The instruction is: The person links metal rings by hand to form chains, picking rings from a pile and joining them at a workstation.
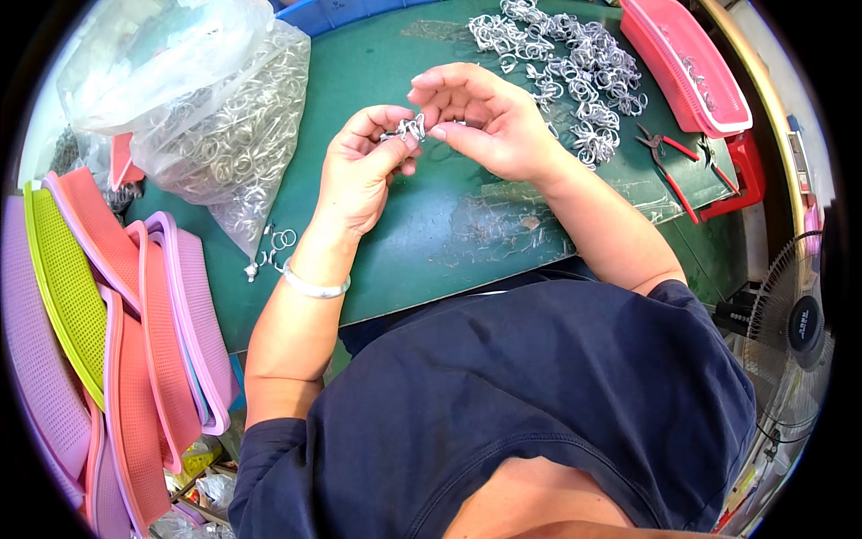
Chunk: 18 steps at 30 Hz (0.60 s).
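Over the green table (422, 242), my left hand (364, 166) and my right hand (489, 121) meet on a small cluster of silver metal rings (409, 128). Both pinch it between thumb and fingertips, a little above the tabletop. A silver bangle (312, 287) sits on my left wrist. A heap of linked silver rings (575, 72) lies just beyond my right hand. A clear plastic bag of loose rings (229, 135) leans at my left, with a few rings (274, 244) spilled at its lower corner.
Red-handled pliers (669, 162) lie at the right beside a red tray (687, 63). Stacked pink, purple and green baskets (117, 305) stand at the left edge. A blue bin (332, 11) is at the back, a fan (795, 328) at the right.
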{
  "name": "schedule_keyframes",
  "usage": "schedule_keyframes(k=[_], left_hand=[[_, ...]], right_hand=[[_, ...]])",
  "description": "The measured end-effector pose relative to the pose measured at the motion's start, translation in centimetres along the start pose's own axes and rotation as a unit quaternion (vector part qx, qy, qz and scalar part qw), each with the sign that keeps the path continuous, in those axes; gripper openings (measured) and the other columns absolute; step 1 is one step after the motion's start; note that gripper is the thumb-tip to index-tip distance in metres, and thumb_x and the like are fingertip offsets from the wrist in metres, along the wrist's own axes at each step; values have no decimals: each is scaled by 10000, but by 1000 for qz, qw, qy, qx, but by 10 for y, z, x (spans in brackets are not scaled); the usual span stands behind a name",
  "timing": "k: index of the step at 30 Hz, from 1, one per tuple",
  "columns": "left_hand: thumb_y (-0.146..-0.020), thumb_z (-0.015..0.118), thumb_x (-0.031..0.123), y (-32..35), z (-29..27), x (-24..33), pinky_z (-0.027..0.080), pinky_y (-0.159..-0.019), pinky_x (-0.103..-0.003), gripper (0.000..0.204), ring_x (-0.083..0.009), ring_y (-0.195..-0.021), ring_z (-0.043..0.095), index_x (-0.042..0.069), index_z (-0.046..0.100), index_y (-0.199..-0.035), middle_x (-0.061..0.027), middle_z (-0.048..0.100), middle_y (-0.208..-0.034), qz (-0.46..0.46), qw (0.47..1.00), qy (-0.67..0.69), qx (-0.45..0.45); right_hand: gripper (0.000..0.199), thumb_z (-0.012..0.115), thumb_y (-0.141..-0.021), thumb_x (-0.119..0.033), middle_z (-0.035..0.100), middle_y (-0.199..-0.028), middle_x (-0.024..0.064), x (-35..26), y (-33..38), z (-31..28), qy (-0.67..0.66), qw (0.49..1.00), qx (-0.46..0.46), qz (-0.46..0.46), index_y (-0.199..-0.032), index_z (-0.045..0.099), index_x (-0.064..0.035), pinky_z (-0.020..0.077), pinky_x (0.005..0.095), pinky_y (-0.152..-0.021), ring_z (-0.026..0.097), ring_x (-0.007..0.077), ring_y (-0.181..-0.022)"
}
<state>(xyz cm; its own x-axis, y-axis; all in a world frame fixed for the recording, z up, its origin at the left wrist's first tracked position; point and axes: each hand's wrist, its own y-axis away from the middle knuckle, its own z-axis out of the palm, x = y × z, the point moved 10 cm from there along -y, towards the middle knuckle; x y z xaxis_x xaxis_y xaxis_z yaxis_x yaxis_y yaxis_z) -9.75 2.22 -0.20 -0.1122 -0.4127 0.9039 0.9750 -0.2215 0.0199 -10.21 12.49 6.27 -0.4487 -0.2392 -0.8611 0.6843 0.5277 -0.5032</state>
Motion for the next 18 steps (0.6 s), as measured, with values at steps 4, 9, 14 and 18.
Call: schedule_keyframes(k=[4,9,14,18], left_hand=[[-801,560,-14,0,-2,8,445,-592,-222,197,-109,-716,560,42,547,-989,-41,589,-846,45,998,-33,10],[-802,548,-29,5,-10,37,437,-612,-204,187,-79,-703,530,18,549,-983,-24,571,-843,156,970,-176,59],[-759,549,10,3,-17,62,452,-636,-264,146,-161,-689,550,9,579,-902,-82,561,-861,278,797,-524,115],[-744,578,147,-6,-17,40,453,-682,-328,187,-230,-741,558,22,596,-883,-113,555,-888,164,777,-602,84]], right_hand=[[403,510,-782,108,539,-1050,97,-3,-1,-5,-18,999,36,16,-1169,447,14,461,252,-774,551,123,-880],[281,526,-820,8,587,-973,62,2,-4,-32,150,985,45,66,-1101,520,-8,453,222,-739,559,102,-842],[471,692,-687,-170,557,-1010,89,16,2,-23,480,862,-161,40,-1109,520,-51,433,339,-809,527,260,-924],[674,756,-572,-232,434,-1200,108,25,8,-17,518,833,-173,81,-1168,478,-88,395,373,-872,423,300,-1055]])
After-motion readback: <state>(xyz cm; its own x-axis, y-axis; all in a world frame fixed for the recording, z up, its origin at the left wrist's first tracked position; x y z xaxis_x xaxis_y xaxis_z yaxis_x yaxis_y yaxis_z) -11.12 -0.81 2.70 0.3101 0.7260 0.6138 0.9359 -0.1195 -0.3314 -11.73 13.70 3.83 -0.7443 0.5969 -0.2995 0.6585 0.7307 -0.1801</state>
